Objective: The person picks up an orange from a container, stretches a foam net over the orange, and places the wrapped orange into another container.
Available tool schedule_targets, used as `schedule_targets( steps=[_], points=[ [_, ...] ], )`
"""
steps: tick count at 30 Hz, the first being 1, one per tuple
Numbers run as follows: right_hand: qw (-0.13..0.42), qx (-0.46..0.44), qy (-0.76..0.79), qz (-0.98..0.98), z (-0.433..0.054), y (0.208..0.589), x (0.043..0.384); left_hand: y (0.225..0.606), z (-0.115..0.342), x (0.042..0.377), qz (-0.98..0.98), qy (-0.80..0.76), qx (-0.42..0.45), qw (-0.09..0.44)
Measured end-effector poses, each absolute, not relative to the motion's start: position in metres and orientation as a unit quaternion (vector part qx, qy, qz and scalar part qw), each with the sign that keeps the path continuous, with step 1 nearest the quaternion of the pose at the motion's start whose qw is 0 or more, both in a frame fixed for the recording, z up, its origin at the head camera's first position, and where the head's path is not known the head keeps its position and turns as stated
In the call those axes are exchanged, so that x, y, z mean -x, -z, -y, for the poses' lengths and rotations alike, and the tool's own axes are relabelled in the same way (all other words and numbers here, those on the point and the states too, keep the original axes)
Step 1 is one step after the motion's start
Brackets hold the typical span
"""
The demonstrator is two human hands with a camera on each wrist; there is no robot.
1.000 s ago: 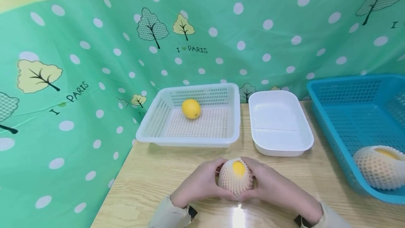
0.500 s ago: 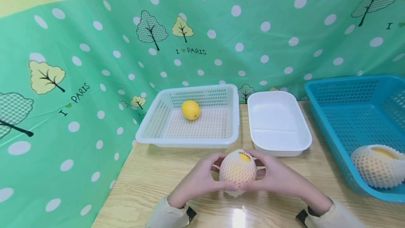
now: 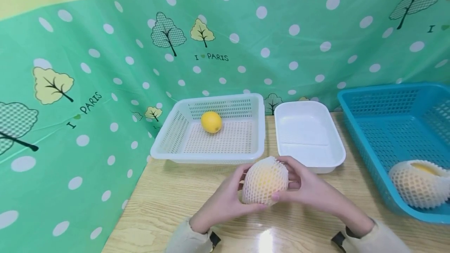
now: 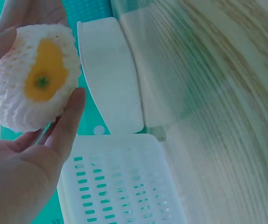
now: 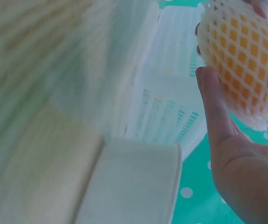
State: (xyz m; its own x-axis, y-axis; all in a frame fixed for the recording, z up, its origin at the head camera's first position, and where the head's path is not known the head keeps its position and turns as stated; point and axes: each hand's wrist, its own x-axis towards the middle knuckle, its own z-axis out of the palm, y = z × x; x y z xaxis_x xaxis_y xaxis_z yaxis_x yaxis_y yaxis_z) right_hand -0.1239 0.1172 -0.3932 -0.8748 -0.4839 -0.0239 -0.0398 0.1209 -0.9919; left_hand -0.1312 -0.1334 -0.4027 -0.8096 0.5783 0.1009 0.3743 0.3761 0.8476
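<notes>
Both hands hold an orange (image 3: 265, 182) in a white foam net sleeve, above the wooden table. My left hand (image 3: 225, 200) curves round its left side, thumb along the lower near edge. On the opposite side my right hand (image 3: 311, 188) grips it, its thumb pressing the near face. In the left wrist view, the sleeve's opening bares the orange skin (image 4: 50, 70) with its green stem end. Stretched net covers the orange (image 5: 245, 60) in the right wrist view. From the head view the opening is hidden.
A white slotted basket (image 3: 209, 157) with one yellow fruit (image 3: 211, 122) stands at the back left. Beside it is a white tub (image 3: 304, 136). A blue basket (image 3: 365, 159) at the right holds another foam-netted fruit (image 3: 418, 184). Patterned green cloth hangs behind.
The hands have lifted the orange slightly and shifted it away from the body. It has turned, so the sleeve's opening has gone out of the head view. The baskets have stayed in place.
</notes>
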Motion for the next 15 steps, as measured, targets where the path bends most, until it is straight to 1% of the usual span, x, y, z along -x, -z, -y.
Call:
schedule_targets(
  steps=[5,15],
  points=[
    [0.141,0.199,0.614,-0.751,-0.121,0.389,0.123,0.400,0.135,0.130,-0.827,-0.463,-0.307,0.083],
    [0.104,0.240,0.528,-0.808,-0.127,0.381,0.118,0.399,0.133,0.128,-0.822,-0.463,-0.321,0.083]
  ],
)
